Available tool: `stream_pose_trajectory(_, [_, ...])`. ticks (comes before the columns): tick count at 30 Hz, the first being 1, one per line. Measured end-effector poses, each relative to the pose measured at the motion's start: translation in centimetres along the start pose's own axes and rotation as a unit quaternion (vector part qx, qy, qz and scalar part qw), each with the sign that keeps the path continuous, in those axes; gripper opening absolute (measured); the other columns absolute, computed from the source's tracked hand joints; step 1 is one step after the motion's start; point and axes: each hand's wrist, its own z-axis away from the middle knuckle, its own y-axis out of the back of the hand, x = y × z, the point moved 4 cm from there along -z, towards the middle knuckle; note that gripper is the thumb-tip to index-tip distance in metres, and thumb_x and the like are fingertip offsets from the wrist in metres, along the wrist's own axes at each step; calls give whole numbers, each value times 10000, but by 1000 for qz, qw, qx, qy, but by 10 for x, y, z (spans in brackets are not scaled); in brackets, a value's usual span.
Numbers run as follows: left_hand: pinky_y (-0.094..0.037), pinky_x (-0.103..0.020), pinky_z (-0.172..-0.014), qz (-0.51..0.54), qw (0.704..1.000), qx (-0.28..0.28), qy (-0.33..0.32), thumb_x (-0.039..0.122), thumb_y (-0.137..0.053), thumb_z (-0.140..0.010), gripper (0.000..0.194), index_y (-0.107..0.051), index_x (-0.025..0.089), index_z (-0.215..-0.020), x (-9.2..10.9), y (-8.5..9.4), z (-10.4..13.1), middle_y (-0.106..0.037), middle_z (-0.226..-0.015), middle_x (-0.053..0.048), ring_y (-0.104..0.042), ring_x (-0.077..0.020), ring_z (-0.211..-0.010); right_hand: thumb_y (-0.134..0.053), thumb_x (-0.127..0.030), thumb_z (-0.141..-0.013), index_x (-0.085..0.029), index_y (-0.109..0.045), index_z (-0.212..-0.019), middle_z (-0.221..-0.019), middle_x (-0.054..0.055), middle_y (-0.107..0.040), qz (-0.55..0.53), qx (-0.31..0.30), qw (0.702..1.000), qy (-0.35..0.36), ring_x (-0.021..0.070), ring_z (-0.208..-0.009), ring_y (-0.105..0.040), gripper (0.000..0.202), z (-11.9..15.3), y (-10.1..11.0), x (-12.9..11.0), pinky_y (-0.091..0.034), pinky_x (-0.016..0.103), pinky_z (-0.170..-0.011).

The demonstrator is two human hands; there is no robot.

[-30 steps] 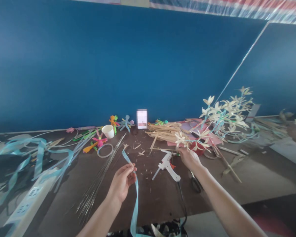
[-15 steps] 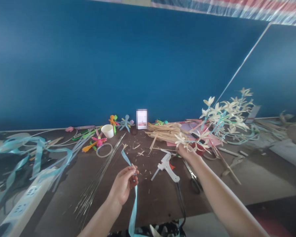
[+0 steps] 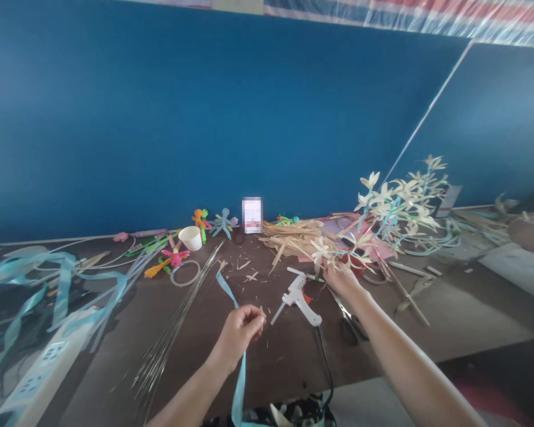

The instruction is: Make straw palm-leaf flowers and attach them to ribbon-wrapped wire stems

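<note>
My left hand (image 3: pixel 245 325) is closed in a pinch on a small pale strip, above the dark table. A light blue ribbon (image 3: pixel 226 289) runs beneath it and down past the table's front edge. My right hand (image 3: pixel 339 277) reaches to the pale flowers at the right, its fingers mostly hidden by petals; what it holds cannot be made out. A white glue gun (image 3: pixel 299 298) with an orange trigger lies between my hands. Scissors (image 3: pixel 347 320) lie under my right forearm. A pile of dry straw-coloured strips (image 3: pixel 293 242) is just left of my right hand.
Thin metal wires (image 3: pixel 178 314), a clear ring (image 3: pixel 186 274) and a white cup (image 3: pixel 190 238) are to the left. A power strip (image 3: pixel 40 367) sits at front left. White flowers (image 3: pixel 396 201) stand at the right. Another person's hand (image 3: pixel 531 237) shows at the far right.
My left hand has moved right, off the blue ribbon's upper part, with the small strip in its fingers. My right hand stays by the flowers. The view has shifted slightly.
</note>
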Motion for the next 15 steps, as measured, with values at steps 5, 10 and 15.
stream_pose_trajectory(5, [-351,-198,-492,-80,996,-9,-31,303,-491,-705,160,-549,155,-688,-4,-3,-5,-537,-582,11,-461,-95,-516,-415,-213,-771,-150,-474,-1109,-910,128,-600,36,-5,999,-30,227,-774,-571,348,11,1,20,-366,280,-606])
stream_pose_trajectory(10, [-359,-202,-505,-136,989,-18,-54,297,-497,-701,143,-545,165,-676,-5,-5,-11,-524,-561,17,-472,-104,-530,-392,-327,-790,-182,-522,-1031,-894,107,-594,50,1,998,-40,220,-739,-573,310,30,10,19,-353,273,-569])
stream_pose_trajectory(15, [-373,-205,-478,-72,996,-42,-34,261,-465,-714,97,-497,169,-706,-8,-13,-15,-561,-627,0,-500,-108,-525,-432,-534,-721,-218,-493,-983,-960,62,-548,-5,5,1000,26,188,-771,-552,416,65,6,-24,-367,264,-608])
